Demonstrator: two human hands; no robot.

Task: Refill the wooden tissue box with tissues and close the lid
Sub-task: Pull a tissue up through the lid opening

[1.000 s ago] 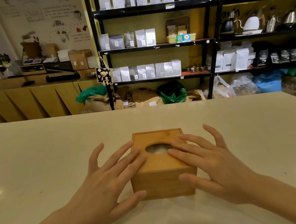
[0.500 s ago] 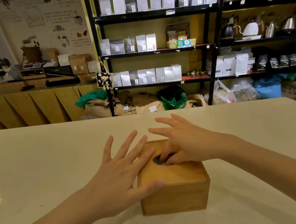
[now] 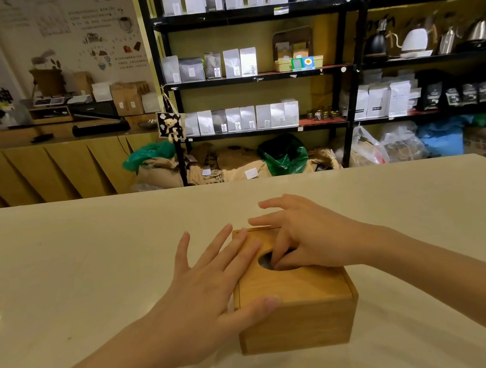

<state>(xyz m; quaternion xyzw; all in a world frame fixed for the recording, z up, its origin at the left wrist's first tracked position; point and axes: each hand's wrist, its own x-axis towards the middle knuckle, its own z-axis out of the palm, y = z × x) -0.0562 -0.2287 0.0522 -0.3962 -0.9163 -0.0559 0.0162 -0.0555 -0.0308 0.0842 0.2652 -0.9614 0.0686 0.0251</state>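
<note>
The wooden tissue box point(image 3: 297, 322) stands on the pale table point(image 3: 76, 267), its lid point(image 3: 292, 285) lying flat on top. My left hand point(image 3: 214, 283) rests spread on the box's left side, fingers on the lid and thumb at the front left corner. My right hand point(image 3: 307, 234) reaches over from the right, with thumb and forefinger pinched together down in the oval opening point(image 3: 266, 261). The fingertips hide what they pinch inside the hole; the other fingers are spread above the lid's far edge.
The table's far edge point(image 3: 235, 181) runs across the middle of the view. Behind it stand black shelves point(image 3: 252, 77) with white bags and kettles, sacks on the floor point(image 3: 227, 167), and a wooden counter point(image 3: 32, 168) at the left.
One second ago both hands lay flat on either side of the lid. My right hand has since swung over the top and pushed thumb and forefinger into the opening; my left hand stayed on the left side.
</note>
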